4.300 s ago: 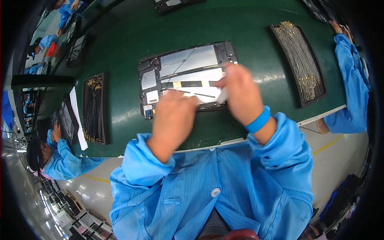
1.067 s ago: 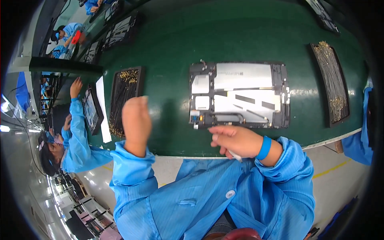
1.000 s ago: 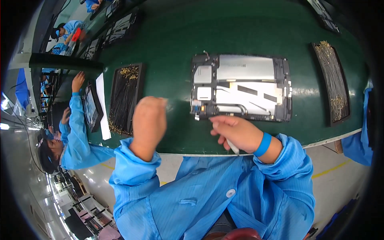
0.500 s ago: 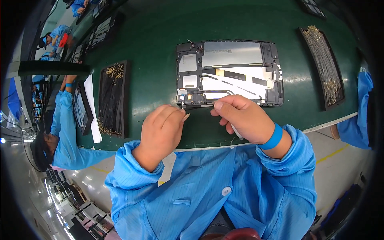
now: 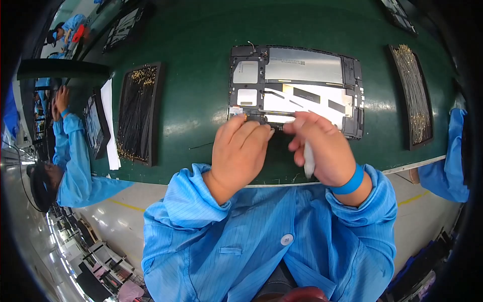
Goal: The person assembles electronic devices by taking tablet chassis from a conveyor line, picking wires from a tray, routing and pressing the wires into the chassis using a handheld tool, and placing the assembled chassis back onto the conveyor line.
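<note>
A tablet-like device [image 5: 307,70] lies opened on the green table, its silver panels, white flat sheet and black frame exposed. My left hand [image 5: 239,151] is closed at its near left edge, fingers bent down onto the frame. A thin black cable [image 5: 202,146] sticks out leftward from under that hand; its other end is hidden. My right hand [image 5: 324,148], wearing a blue wristband, hovers over the near edge of the device with thumb and forefinger together. A white tapered tool [image 5: 309,160] is held against its palm, pointing toward me.
Left stands a black tray [image 5: 156,116] of black cables with gold ends; another cable tray [image 5: 428,110] is at the right. White paper [image 5: 111,131] and a second device [image 5: 95,123] lie farther left. A person in blue [image 5: 75,161] works at the left; another blue sleeve [image 5: 445,171] shows at right.
My left hand has moved right and up onto the device's near edge, closer to my right hand. My right hand has shifted slightly right, showing more of the white tool.
</note>
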Demonstrator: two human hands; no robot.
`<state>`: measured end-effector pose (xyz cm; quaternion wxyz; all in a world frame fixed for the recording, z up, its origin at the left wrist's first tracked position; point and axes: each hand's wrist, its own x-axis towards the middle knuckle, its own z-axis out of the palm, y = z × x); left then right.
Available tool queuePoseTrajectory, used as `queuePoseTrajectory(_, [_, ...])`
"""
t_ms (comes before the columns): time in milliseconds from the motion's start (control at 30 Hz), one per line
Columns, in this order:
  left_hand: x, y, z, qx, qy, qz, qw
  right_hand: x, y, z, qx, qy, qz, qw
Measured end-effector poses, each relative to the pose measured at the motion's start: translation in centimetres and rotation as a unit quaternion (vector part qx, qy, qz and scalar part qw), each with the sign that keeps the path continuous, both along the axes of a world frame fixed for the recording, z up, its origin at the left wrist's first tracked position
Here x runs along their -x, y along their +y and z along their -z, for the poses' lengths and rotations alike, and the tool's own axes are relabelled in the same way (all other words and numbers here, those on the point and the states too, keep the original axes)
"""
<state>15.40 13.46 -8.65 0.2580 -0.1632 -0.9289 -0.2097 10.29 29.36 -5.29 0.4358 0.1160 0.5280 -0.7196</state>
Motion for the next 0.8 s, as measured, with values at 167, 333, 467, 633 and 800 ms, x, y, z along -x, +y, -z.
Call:
queuePoseTrajectory(167, [0.1,-0.1,0.1,0.009,-0.086,-0.026,0.996,0.9,-0.6,-0.8,0.074,0.054,0.184,0.979])
queuePoseTrajectory(333, [0.2,-0.1,0.1,0.003,-0.094,-0.017,0.995,1.0,-1.4,0.3,0.030,0.151,0.195,0.969])
queuePoseTrajectory(467, [0.2,-0.2,-0.1,0.004,-0.101,-0.015,0.995,0.3,-2.3,1.4,-0.076,0.320,0.228,0.917])
queuePoseTrajectory(633, [0.3,-0.3,-0.3,0.000,-0.105,-0.014,0.994,-0.1,-2.8,3.3,-0.056,0.431,0.248,0.866])
queuePoseTrajectory(800, [0.2,-0.3,-0.3,0.002,-0.118,-0.016,0.993,-0.1,-2.7,4.4,-0.048,0.480,0.248,0.840])
